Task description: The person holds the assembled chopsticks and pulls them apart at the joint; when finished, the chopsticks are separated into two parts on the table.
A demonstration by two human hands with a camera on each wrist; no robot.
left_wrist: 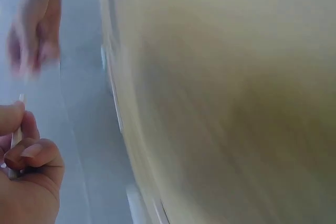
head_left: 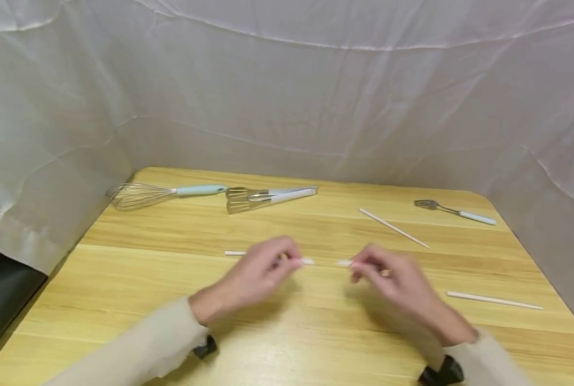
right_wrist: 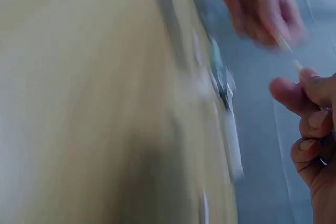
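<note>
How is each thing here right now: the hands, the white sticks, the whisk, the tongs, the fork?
Left hand, pinching a white stick
Right hand, pinching another white stick
Far loose stick, lying slanted on the table
Near loose stick, lying flat
Whisk, lying down
Tongs, lying, arms slightly apart
Fork, lying, prongs leftward

Through my remote feed, I had the left hand (head_left: 250,271) and right hand (head_left: 402,279) facing each other, a gap between them, thumbs (left_wrist: 9,118) pinching against fingers (left_wrist: 44,153), other fingers curled. The left forearm (head_left: 142,343) and right forearm (head_left: 489,360) angled inward.
</note>
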